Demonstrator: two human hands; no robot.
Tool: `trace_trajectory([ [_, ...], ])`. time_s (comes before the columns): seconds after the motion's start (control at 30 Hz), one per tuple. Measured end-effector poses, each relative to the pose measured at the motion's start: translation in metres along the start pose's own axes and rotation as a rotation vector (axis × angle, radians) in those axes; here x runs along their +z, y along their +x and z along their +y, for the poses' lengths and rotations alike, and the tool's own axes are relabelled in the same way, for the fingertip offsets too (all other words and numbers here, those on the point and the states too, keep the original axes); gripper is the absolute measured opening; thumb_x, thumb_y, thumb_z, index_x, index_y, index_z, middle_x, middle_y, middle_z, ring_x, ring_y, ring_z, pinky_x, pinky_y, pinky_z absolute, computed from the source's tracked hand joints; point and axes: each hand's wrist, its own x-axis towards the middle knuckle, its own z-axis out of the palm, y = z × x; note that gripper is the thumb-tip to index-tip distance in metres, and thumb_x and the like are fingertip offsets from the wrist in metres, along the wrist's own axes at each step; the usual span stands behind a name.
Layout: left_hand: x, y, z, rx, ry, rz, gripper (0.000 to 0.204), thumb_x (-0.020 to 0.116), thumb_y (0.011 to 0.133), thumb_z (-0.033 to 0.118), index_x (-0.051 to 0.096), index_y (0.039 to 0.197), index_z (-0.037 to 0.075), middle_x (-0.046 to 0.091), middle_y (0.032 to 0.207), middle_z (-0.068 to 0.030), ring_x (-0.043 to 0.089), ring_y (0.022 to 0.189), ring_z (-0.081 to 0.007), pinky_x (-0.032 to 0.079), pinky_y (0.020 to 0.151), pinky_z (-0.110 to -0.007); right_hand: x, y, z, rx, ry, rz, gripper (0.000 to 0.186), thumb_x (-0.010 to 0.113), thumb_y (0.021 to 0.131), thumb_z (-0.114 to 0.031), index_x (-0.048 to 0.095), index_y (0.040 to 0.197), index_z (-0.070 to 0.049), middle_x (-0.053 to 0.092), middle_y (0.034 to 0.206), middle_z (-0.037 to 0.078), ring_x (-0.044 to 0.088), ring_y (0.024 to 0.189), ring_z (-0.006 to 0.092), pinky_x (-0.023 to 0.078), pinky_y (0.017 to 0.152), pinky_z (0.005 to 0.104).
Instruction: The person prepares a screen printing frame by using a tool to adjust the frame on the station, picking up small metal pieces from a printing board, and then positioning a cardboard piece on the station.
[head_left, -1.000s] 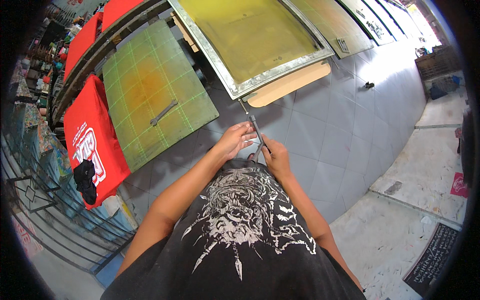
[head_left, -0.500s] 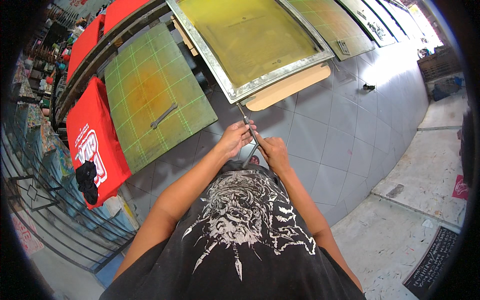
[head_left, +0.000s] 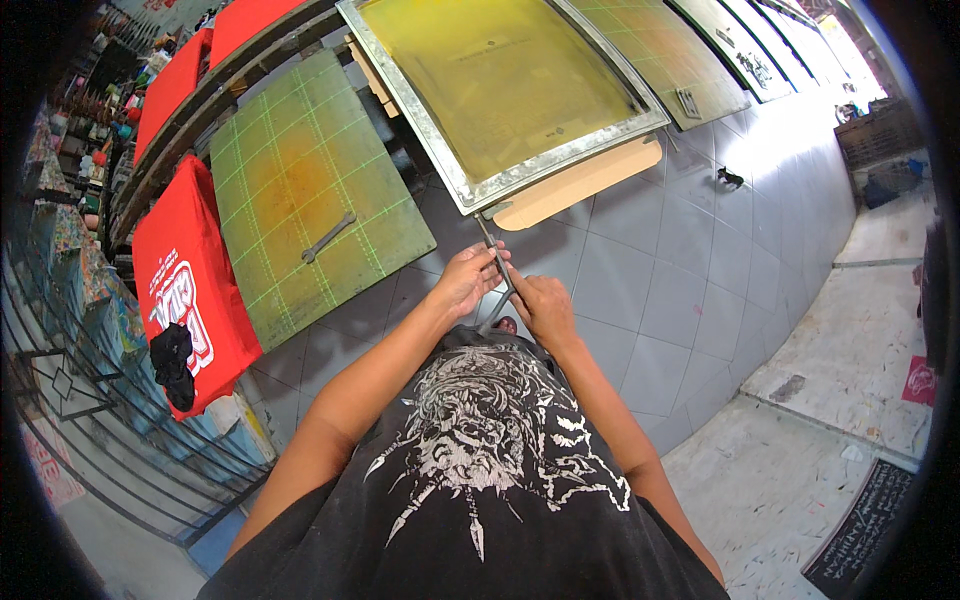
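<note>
My left hand (head_left: 470,280) has its fingertips pinched around a thin dark metal rod (head_left: 494,252). The upper end of this rod reaches the near corner of a screen-printing frame (head_left: 487,192); whether it is fixed there I cannot tell. My right hand (head_left: 545,308) is wrapped round the lower part of the same rod, where a second grey piece slants down toward my waist. The frame has a silver metal border and a yellow-green mesh, and a tan board (head_left: 580,185) lies under it. An open-ended wrench (head_left: 328,237) rests on the green gridded board (head_left: 280,180) at left.
A red printed shirt (head_left: 185,270) is stretched on a board at left, with a black cloth (head_left: 172,366) on it. Railings (head_left: 120,460) stand lower left. A small black cat-like shape (head_left: 730,178) is on the grey tiled floor (head_left: 640,300). More boards line up far right.
The frame's near corner sits slightly lower in view, and the rod stands a little differently between my hands. Both hands keep their hold. The small black shape on the floor has shifted slightly.
</note>
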Motion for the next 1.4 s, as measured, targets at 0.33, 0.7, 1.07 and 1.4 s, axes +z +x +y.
trace_trajectory([
  [0.33,-0.004,0.004,-0.003,0.021,0.069,0.062,0.018,0.05,0.096,0.016,0.054,0.112,0.007,0.062,0.1,-0.0037,0.061,0.089,-0.0118,0.051,0.075,-0.026,0.011,0.001,-0.017,0.194,0.247,0.084,0.043,0.071,0.077,-0.026,0.059,0.115,-0.008,0.059,0.073,0.011,0.057,0.066,0.0282,0.043,0.063,0.0394],
  [0.7,-0.001,0.002,-0.002,0.007,0.056,-0.061,0.024,0.051,0.097,0.023,0.054,0.113,0.005,0.062,0.105,-0.0084,0.06,0.095,-0.0158,0.05,0.078,-0.029,0.043,-0.005,-0.013,0.51,0.985,0.183,0.036,0.044,0.098,-0.039,0.054,0.089,-0.005,0.047,0.063,0.002,0.046,0.057,0.0172,0.036,0.055,0.0309],
  [1.07,0.01,0.007,-0.008,0.055,0.133,0.062,0.019,0.055,0.095,0.024,0.053,0.098,0.005,0.061,0.092,-0.0078,0.063,0.087,-0.0173,0.054,0.071,-0.029,0.035,-0.005,-0.022,1.005,1.699,-0.026,0.045,0.044,0.096,-0.048,0.056,0.095,-0.005,0.058,0.078,0.006,0.055,0.068,0.0181,0.044,0.069,0.033],
  [1.4,0.005,0.013,-0.009,0.031,0.097,0.037,0.021,0.055,0.095,0.026,0.052,0.096,0.005,0.062,0.09,-0.0087,0.063,0.082,-0.0155,0.053,0.068,-0.026,0.003,-0.007,-0.026,-0.051,-0.324,0.131,0.053,0.07,0.073,-0.029,0.053,0.119,-0.008,0.051,0.117,0.013,0.049,0.106,0.028,0.037,0.089,0.0457],
])
